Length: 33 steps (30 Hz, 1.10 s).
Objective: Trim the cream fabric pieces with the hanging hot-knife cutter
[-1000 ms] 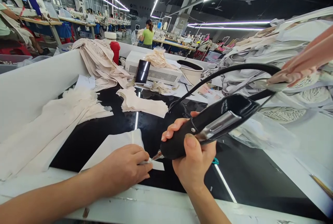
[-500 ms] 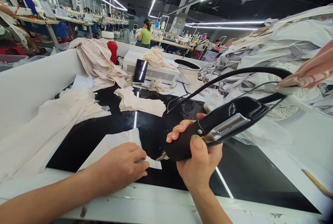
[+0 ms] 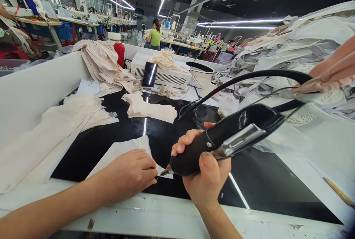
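My right hand [image 3: 203, 172] is wrapped round a black corded hand tool [image 3: 227, 131] with a silver lever along its side. The tool slants down to the left, its narrow metal tip at the edge of a white fabric piece [image 3: 119, 154]. My left hand [image 3: 133, 174] lies over that piece with curled fingers pinching its near edge, just left of the tip. The fingertips and the fabric beneath them are partly hidden. Both hands are above a glossy black board [image 3: 83, 154].
Cream fabric pieces [image 3: 151, 109] lie stacked ahead, with a longer fabric pile [image 3: 50, 131] at left. Farther back are a phone [image 3: 149, 75], a white vented box [image 3: 163, 74] and a red container [image 3: 119, 54]. The tool's cable [image 3: 249, 74] arches near a large fabric heap [image 3: 299, 46] at right.
The tool and my right hand have shifted slightly left and down, bringing the metal tip closer to my left fingertips. My left hand stays on the white fabric piece.
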Motion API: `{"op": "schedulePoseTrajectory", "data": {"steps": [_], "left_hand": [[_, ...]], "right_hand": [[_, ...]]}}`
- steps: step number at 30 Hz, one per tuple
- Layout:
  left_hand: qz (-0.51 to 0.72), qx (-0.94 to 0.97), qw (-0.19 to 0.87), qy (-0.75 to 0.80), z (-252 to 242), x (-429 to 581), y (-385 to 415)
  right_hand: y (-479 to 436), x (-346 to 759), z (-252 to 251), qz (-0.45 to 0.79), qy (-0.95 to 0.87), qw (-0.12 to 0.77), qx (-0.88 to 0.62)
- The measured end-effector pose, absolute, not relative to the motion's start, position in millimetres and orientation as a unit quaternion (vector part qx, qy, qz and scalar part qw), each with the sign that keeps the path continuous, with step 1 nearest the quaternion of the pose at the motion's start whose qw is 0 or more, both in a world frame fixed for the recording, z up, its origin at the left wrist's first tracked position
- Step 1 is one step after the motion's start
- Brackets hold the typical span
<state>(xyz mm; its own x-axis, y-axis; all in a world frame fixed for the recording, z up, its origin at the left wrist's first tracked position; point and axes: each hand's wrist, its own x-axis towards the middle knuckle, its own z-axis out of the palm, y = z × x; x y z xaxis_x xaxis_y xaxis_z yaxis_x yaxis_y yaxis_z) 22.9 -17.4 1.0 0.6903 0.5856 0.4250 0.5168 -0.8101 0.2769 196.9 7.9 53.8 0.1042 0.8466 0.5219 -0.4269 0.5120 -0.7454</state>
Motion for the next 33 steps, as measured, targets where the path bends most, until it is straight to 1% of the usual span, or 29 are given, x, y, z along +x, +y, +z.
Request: {"op": "schedulePoseTrajectory", "data": {"steps": [5,8,17,23,28,33], "left_hand": [[0.257,0.918,0.056,0.297,0,23,-17],[0.256,0.920,0.054,0.294,1,24,-16],[0.257,0.917,0.075,0.295,2,24,-18],[0.287,0.899,0.095,0.316,13,11,-7],[0.245,0.892,0.064,0.373,11,-8,5],[0.180,0.896,0.067,0.400,9,-15,-8]], "right_hand": [[8,199,57,0.451,-0.501,0.706,-0.219],[8,204,59,0.441,-0.491,0.719,-0.219],[8,210,56,0.417,-0.500,0.721,-0.236],[13,212,55,0.403,-0.520,0.715,-0.237],[29,219,54,0.376,-0.522,0.722,-0.255],[45,217,52,0.379,-0.520,0.727,-0.240]]}}
